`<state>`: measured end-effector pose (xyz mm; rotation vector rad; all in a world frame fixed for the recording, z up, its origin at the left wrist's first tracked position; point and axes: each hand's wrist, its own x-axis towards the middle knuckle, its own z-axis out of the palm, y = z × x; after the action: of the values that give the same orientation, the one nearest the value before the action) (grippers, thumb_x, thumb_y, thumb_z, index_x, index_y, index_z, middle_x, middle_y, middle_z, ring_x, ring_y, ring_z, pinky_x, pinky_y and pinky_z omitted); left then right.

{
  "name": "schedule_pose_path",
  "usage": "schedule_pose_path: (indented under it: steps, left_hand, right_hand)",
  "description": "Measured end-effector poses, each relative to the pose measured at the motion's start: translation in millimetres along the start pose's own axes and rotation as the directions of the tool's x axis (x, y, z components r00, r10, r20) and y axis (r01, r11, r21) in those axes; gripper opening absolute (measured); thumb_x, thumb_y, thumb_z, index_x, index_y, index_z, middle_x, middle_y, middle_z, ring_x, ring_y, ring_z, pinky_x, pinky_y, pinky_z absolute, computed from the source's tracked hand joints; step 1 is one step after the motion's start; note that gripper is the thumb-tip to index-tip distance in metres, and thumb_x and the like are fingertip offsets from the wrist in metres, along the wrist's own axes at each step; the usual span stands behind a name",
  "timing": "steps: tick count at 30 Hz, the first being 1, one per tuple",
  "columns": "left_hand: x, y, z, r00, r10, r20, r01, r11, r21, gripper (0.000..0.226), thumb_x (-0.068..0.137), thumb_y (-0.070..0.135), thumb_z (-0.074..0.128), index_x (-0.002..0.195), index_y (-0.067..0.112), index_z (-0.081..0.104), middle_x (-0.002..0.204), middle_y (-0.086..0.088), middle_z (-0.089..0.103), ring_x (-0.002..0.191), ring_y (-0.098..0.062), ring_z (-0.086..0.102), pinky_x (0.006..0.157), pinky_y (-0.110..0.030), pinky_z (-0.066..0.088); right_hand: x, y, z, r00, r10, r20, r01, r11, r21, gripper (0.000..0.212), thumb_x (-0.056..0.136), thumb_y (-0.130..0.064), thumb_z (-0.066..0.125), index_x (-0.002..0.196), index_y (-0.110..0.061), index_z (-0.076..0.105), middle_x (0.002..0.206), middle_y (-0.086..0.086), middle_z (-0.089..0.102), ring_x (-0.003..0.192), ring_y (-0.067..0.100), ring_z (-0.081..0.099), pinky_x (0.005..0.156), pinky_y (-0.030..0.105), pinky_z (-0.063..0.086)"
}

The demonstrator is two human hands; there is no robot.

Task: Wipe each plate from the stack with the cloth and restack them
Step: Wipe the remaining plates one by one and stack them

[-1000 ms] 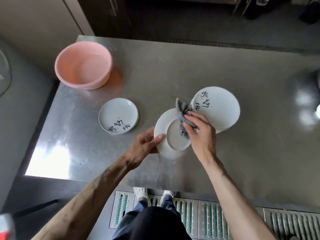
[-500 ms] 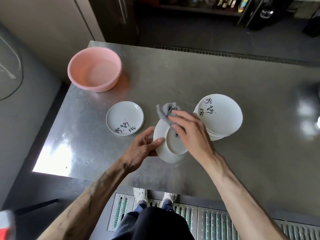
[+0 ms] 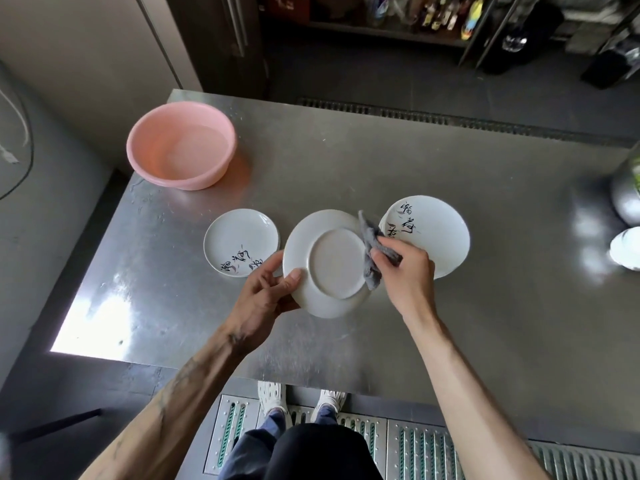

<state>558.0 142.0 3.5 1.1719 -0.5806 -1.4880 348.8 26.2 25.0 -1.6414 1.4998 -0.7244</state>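
Over the surface (image 3: 346,168), my left grip (image 3: 263,296) pinches the flipped plate (image 3: 332,265) while my right grip (image 3: 408,271), clutching the cloth (image 3: 372,247), should circle its whole underside.

White object (image 3: 627,248) cut by right edge — lower plates in stack (image 3: 440,230) hidden.

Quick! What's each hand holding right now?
Left hand: grips the upturned plate by its rim.
Right hand: grips the grey cloth.

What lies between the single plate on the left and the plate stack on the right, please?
In the head view, the held plate, underside up in the left hand, and the grey cloth.
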Motion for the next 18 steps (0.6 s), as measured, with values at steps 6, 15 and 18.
schedule_pose_path:
  steps: [6,15,18]
  left_hand:
    - [-0.5,-0.3,1.3,0.999,-0.04,0.006,0.04,0.999,0.015,0.042,0.096,0.021,0.064,0.138,0.017,0.059,0.125,-0.016,0.07,0.112,-0.031,0.068,0.098,-0.055,0.056]
    - [1.3,2.2,3.6,1.0,-0.008,0.021,0.009,0.999,-0.053,0.037,0.101,0.018,0.062,0.137,0.012,0.058,0.126,-0.015,0.069,0.111,-0.029,0.068,0.096,-0.053,0.056]
    - [0.2,3.6,1.6,1.0,-0.003,0.004,0.004,0.997,-0.075,0.036,0.097,0.022,0.066,0.133,0.017,0.062,0.121,-0.012,0.071,0.107,-0.025,0.07,0.091,-0.048,0.058]
  right_hand:
    - [0.1,-14.5,5.4,0.999,0.003,-0.031,-0.002,0.999,0.05,0.016,0.09,0.002,0.064,0.092,-0.009,0.075,0.082,0.005,0.072,0.071,0.007,0.058,0.068,0.01,0.047]
    - [-26.0,-28.2,21.9,0.842,-0.517,0.154,0.539,0.816,-0.208,0.045,0.084,0.011,0.072,0.123,-0.011,0.074,0.134,0.002,0.066,0.119,0.022,0.06,0.109,0.018,0.039]
    - [-12.4,-18.9,10.8,0.943,-0.331,-0.016,0.32,0.921,-0.225,0.039,0.089,0.006,0.069,0.123,-0.01,0.074,0.132,0.002,0.067,0.12,0.025,0.06,0.109,0.023,0.041]
